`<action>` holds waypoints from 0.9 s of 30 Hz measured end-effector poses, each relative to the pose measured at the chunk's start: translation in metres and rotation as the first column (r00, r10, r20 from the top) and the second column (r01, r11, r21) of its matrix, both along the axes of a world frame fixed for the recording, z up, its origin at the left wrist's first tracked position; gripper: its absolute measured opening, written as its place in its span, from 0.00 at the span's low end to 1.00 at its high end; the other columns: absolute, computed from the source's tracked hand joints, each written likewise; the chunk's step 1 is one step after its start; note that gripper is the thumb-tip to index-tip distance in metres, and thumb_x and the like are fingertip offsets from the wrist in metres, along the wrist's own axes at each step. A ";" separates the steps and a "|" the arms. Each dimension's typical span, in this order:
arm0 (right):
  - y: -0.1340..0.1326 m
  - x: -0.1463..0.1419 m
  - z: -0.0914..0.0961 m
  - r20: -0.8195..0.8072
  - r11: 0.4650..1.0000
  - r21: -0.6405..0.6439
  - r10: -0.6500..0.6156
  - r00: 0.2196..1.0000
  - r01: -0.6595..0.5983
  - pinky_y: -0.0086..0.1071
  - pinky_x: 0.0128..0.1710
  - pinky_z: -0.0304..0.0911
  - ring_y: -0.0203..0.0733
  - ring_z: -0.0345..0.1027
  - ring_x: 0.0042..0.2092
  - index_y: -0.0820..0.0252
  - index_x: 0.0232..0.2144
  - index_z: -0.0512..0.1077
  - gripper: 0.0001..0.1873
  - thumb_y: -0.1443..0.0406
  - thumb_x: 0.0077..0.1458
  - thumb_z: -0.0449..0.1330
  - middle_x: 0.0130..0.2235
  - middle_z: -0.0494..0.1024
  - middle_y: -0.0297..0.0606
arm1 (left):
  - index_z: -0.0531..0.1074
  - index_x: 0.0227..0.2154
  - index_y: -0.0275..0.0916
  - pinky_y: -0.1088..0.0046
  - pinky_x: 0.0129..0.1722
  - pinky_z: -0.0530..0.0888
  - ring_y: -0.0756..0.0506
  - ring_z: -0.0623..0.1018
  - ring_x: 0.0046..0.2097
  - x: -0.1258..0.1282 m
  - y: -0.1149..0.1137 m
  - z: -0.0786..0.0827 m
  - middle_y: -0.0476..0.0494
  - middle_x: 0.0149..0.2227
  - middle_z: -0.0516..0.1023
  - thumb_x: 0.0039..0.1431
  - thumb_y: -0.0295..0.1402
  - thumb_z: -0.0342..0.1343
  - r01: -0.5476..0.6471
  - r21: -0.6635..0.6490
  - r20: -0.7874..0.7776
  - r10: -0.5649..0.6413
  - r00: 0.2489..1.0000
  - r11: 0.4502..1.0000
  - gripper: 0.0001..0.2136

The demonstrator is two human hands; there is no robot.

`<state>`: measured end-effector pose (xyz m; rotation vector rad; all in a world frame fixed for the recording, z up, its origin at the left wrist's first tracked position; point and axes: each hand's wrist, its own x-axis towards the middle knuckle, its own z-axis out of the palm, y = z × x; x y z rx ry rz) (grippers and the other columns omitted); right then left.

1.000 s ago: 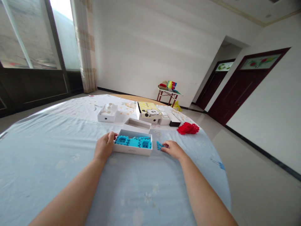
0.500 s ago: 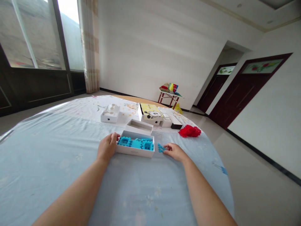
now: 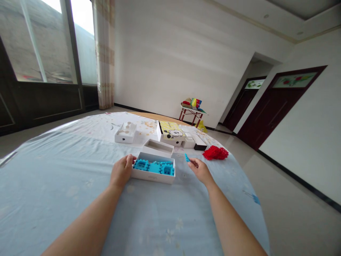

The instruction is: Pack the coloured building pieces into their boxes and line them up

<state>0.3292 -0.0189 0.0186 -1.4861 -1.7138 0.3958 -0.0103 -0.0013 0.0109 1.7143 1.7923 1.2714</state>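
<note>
A white box stands on the cloth in front of me, holding several blue toy building pieces with notched edges; two have window-like frames. My left hand grips the box's left end, its thumb on the near side and its fingers partly hidden behind the wall. To the right of the box, my right hand is raised a little and pinches a small blue building piece by its lower end. That piece is tilted, seen nearly edge-on.
Behind the box lies an open white box part. Farther back are a white box, a yellow cartoon box and a black-and-white box. A red heap lies right, near the edge of the round table.
My right hand has lifted slightly and turned the blue piece from nearly flat to upright. My left hand stays on the box. The whole view has shifted a little.
</note>
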 end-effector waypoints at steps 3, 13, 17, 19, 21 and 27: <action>0.005 -0.022 0.019 -0.001 0.993 -0.001 0.118 0.993 -0.118 0.34 0.36 0.64 0.41 0.69 0.34 0.60 0.38 0.71 0.18 0.55 0.57 0.48 0.33 0.76 0.39 | 0.76 0.30 0.40 0.73 0.32 0.67 0.45 0.75 0.34 0.000 0.001 0.000 0.46 0.29 0.78 0.58 0.43 0.37 -0.001 0.003 0.006 0.001 1.000 1.000 0.22; 0.034 -0.121 0.052 0.228 0.924 0.112 0.334 0.914 -0.366 0.34 0.46 0.61 0.43 0.69 0.45 0.59 0.43 0.72 0.17 0.60 0.59 0.47 0.42 0.76 0.42 | 0.75 0.30 0.39 0.73 0.32 0.67 0.45 0.75 0.33 -0.002 0.003 -0.006 0.46 0.28 0.78 0.58 0.44 0.35 0.009 0.011 0.035 -0.009 0.999 1.000 0.23; 0.047 -0.110 0.044 0.215 0.957 0.139 0.221 0.951 -0.254 0.34 0.46 0.62 0.41 0.69 0.44 0.60 0.42 0.72 0.15 0.63 0.56 0.51 0.43 0.76 0.43 | 0.75 0.30 0.40 0.73 0.32 0.67 0.45 0.75 0.34 -0.001 0.004 -0.006 0.46 0.29 0.78 0.58 0.43 0.35 0.004 0.011 0.032 -0.005 0.999 1.000 0.23; 0.055 -0.100 0.039 0.238 0.977 0.100 0.160 0.958 -0.188 0.34 0.46 0.62 0.41 0.69 0.42 0.60 0.41 0.73 0.14 0.65 0.54 0.53 0.41 0.77 0.42 | 0.75 0.30 0.40 0.73 0.33 0.67 0.45 0.75 0.35 0.000 0.003 -0.005 0.46 0.29 0.78 0.58 0.43 0.35 0.001 0.011 0.020 -0.001 1.000 1.000 0.23; 0.061 -0.091 0.036 0.283 0.993 0.042 0.096 0.954 -0.113 0.35 0.46 0.62 0.41 0.69 0.42 0.58 0.40 0.74 0.13 0.66 0.52 0.54 0.41 0.77 0.40 | 0.75 0.30 0.40 0.73 0.33 0.67 0.45 0.75 0.35 0.001 0.002 -0.004 0.47 0.30 0.78 0.58 0.42 0.35 0.000 0.011 0.009 0.000 1.000 1.000 0.22; 0.072 -0.089 0.037 0.458 0.989 -0.145 0.039 0.888 0.031 0.41 0.49 0.57 0.48 0.65 0.48 0.52 0.36 0.77 0.12 0.61 0.48 0.58 0.41 0.78 0.36 | 0.75 0.33 0.41 0.73 0.36 0.68 0.45 0.76 0.38 0.001 0.002 -0.003 0.47 0.35 0.79 0.59 0.42 0.37 0.031 0.009 0.001 -0.031 1.000 0.999 0.20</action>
